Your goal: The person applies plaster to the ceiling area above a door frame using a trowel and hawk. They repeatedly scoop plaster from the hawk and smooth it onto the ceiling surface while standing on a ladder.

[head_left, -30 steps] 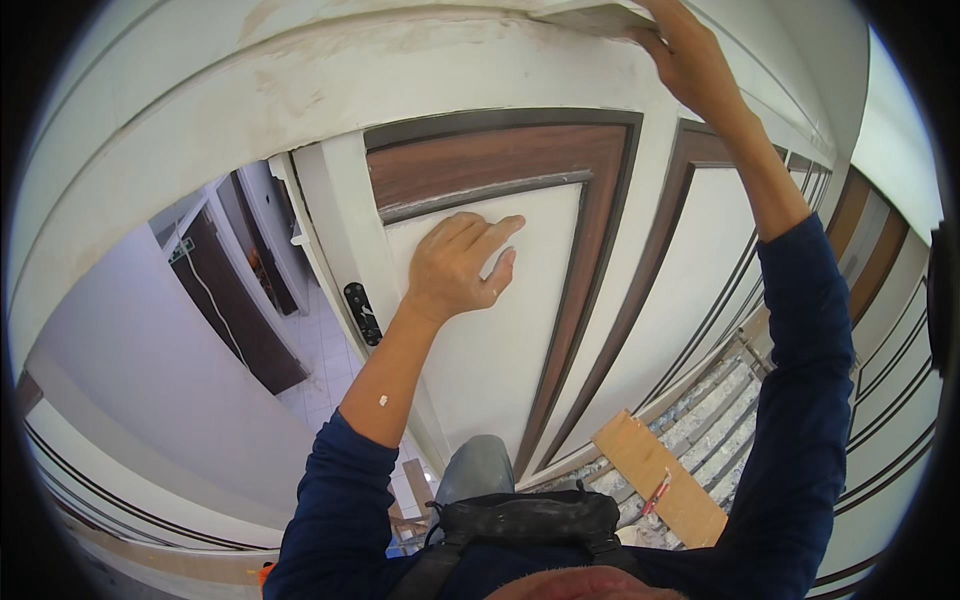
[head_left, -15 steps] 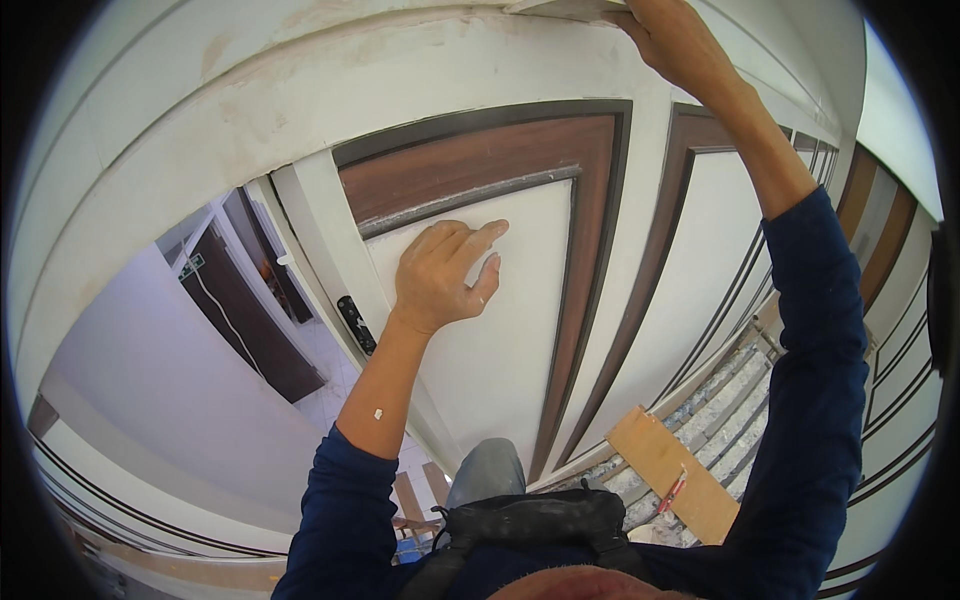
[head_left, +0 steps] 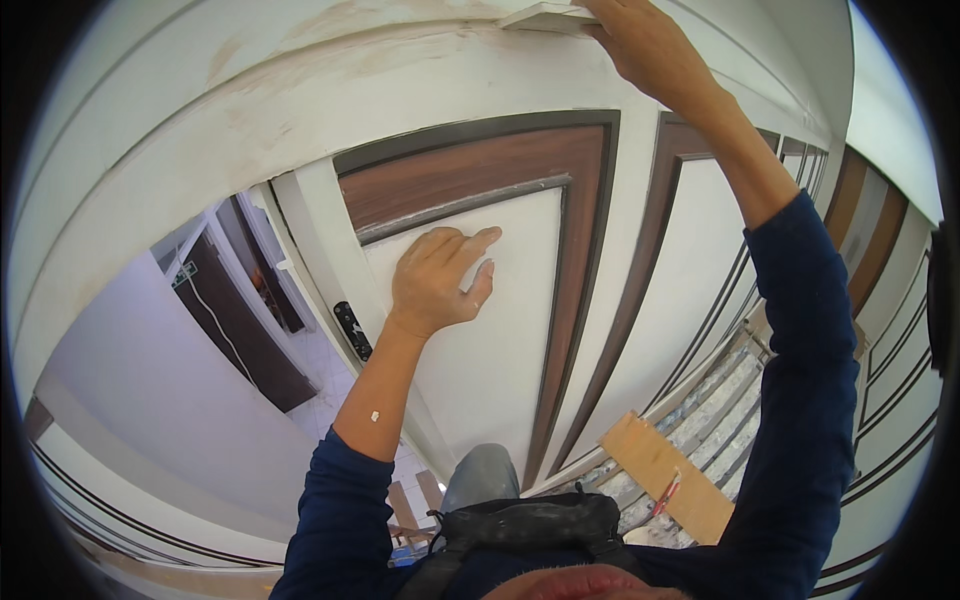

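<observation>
From afar I see the right hand [head_left: 650, 50] gripping a flat pale board [head_left: 545, 17] at the white beam [head_left: 330, 95] – the left hand [head_left: 432, 285] loosely curled, empty, before the door panel [head_left: 490, 370]

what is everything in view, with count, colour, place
flat rectangular plate: one, off-white, top centre
brown-framed rectangular panels: at least two, white, centre
elongated door fitting: one, black, left
rectangular wooden board: one, tan, lower right
slim tool: one, red, on board
tall door: one, dark brown, left
rounded waist pouch: one, black, lower centre
cloth sleeves: two, navy, lower sides
left hand: one, bare, before a panel
right hand: one, bare, holding plate
</observation>
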The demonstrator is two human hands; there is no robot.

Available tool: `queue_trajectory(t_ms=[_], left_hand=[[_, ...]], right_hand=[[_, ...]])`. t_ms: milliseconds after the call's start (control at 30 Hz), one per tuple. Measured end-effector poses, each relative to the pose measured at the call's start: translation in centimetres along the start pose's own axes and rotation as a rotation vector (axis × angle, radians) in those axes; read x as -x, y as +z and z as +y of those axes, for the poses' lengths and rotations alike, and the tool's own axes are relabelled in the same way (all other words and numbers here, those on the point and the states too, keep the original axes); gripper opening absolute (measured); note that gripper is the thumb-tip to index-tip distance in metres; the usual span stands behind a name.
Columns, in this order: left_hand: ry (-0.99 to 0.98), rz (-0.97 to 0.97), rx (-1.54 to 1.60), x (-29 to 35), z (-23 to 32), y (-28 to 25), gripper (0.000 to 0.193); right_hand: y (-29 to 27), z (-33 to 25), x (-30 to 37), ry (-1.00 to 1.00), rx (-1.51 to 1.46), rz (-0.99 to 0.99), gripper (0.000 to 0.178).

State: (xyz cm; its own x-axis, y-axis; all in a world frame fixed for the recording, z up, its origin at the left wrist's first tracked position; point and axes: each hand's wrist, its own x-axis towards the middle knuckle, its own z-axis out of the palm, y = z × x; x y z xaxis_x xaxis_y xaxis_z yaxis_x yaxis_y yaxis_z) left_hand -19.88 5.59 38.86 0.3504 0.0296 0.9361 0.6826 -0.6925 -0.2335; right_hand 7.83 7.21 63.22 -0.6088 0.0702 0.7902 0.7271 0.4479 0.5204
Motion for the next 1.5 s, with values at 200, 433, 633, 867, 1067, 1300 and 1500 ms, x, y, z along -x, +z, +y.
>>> queue_trajectory(t_ms=[200,433,633,867,1067,1300,1500], left_hand=[[0.019,0.005,-0.003,-0.1,0.0,0.0,0.039],[0.002,-0.012,-0.006,-0.2,0.2,0.4,0.04],[0.007,-0.002,-0.035,0.2,0.0,0.4,0.04],[-0.024,-0.009,0.008,0.4,-0.2,0.2,0.041],[-0.011,0.003,0.006,-0.1,0.3,0.2,0.04],[0.008,0.018,0.007,0.1,-0.1,0.2,0.041],[0.017,0.035,0.023,0.0,0.2,-0.1,0.04]], right_hand=[[-0.3,3.2,2.1,0.133,0.04,-0.032,0.012],[-0.2,2.6,2.3,0.158,-0.014,-0.022,0.016],[0.2,2.7,1.7,0.113,-0.073,-0.02,0.016],[1.5,9.1,5.7,0.134,0.078,0.035,0.018],[0.5,10.5,9.0,0.202,0.008,0.119,0.026],[-0.1,0.0,0.1,-0.062,-0.043,0.085,0.02],[-0.5,-1.0,-0.5,-0.046,0.01,0.014,0.015]])
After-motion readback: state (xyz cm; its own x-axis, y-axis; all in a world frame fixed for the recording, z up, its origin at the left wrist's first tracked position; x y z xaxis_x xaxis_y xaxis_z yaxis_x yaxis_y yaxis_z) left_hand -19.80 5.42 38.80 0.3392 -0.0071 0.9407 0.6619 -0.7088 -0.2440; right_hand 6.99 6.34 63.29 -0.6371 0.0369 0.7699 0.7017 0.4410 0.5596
